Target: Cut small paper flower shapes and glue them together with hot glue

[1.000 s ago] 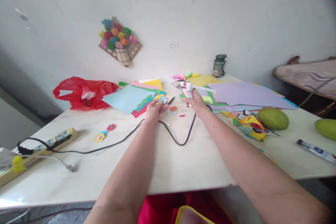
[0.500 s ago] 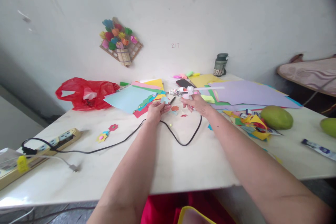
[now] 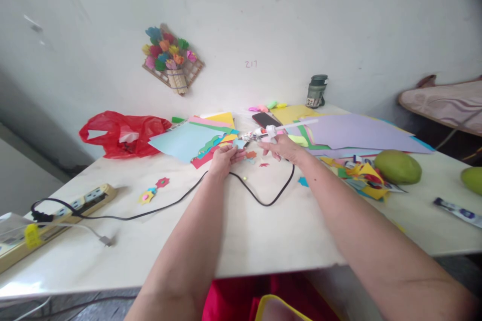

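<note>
Since half a second earlier, the glue gun (image 3: 269, 132) has tipped: its nozzle end dips lower and the clear stick (image 3: 301, 124) behind it slants up; both hands have hardly moved. The right hand (image 3: 284, 148) is wrapped around the gun's handle, above the desk (image 3: 274, 246), nearer the back edge than the front. The left hand (image 3: 225, 158) rests at the same depth, fingertips apparently pinching a light-blue paper cut-out (image 3: 238, 144) just beside the nozzle; the fingers partly hide that hold. A black cord (image 3: 263, 205) loops from beneath the right hand to a power strip (image 3: 83, 200) by the desk's left edge.

The gun looks light and rigid, best held by its handle; the nozzle may be hot, so fingers belong well behind it, and the cord could tug. The cut-out looks thin, light and easily creased, best taken by its rim, away from the nozzle.
</note>
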`<control>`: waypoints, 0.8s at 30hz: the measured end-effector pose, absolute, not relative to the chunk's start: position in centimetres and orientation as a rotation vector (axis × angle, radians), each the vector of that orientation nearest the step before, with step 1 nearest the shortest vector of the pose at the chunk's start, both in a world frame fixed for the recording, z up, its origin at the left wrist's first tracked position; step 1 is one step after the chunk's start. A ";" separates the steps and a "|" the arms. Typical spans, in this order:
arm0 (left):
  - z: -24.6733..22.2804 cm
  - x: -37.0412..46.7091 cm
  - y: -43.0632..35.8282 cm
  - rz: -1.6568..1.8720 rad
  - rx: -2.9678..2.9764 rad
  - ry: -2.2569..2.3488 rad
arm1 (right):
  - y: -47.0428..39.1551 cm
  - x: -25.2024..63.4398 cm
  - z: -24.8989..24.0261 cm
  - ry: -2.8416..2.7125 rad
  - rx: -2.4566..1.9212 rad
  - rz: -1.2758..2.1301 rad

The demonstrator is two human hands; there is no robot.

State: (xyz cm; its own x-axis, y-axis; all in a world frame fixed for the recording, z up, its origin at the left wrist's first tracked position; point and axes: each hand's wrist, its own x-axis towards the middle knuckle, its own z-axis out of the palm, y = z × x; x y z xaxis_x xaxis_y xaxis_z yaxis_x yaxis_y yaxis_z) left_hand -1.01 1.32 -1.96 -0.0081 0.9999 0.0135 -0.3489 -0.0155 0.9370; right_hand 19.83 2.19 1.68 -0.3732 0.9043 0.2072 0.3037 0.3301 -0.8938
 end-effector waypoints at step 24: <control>-2.1 -0.9 1.5 1.396 0.980 0.949 | 2.0 20.3 2.3 -1.903 -1.103 1.013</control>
